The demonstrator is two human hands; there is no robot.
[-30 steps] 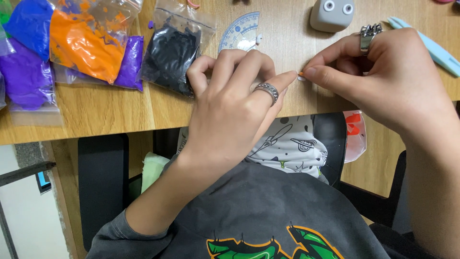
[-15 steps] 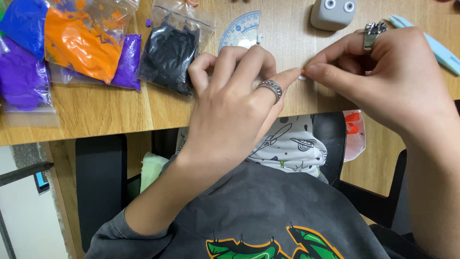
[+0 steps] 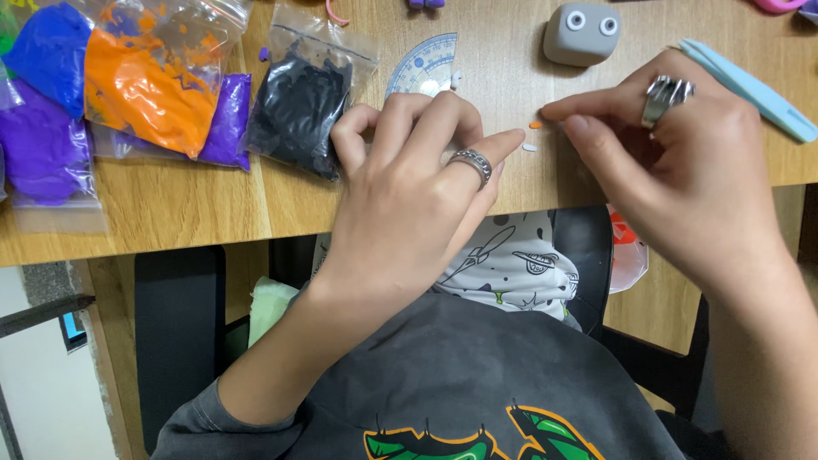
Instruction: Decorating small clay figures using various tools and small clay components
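The left hand (image 3: 409,196) lay on the wooden worktop (image 3: 187,204), knuckles up, with a dark ring on one finger. Its fingers were curled under, so I could not tell if its grip held anything. One long finger pointed toward a tiny orange bit of clay (image 3: 535,125). That orange bit sat on the worktop, just beside a tiny white bit (image 3: 529,147), and both lay between the two hands.

The right hand (image 3: 682,170) wore a big silver ring. Its finger and thumb reached toward the orange bit with the tips a little apart, so its grip was open and held nothing. The fingertip was right next to the orange bit, and I could not tell if it touched.

Left of the orange bit lay a bag of black clay (image 3: 298,106), and past it a bag of orange clay (image 3: 149,81) and purple clay (image 3: 43,145), cut off at the edge. A clear half-round protractor (image 3: 423,64) was partly hidden behind the left hand. Above the orange bit stood a grey block with two eyes (image 3: 582,34). A pale blue tool (image 3: 750,85) lay behind the right hand, partly hidden.
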